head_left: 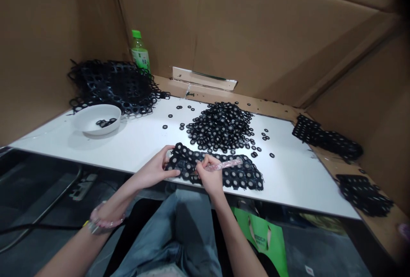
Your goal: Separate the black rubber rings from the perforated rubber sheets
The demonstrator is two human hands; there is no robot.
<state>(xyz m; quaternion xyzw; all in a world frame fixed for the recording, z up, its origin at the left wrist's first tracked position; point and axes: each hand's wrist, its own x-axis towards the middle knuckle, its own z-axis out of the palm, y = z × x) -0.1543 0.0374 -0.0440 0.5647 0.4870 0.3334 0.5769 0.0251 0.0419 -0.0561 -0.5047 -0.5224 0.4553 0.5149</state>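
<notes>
At the table's front edge lies a black sheet made up of rows of round ring-like pieces with pale centres. Its left end is held by my left hand, the thumb on top and the fingers at the far side, partly hidden. My right hand is closed around a pink, glittery pen-like tool. The tool slants up to the right, its lower tip over the left half of the sheet and mostly hidden by my fingers. Just beyond the sheet rises a heap of small black rings.
A white bowl with several black pieces stands at the left, before a pile of black perforated netting. Behind it is a green-capped bottle. More black sheets lie at the right. Cardboard walls enclose the white table.
</notes>
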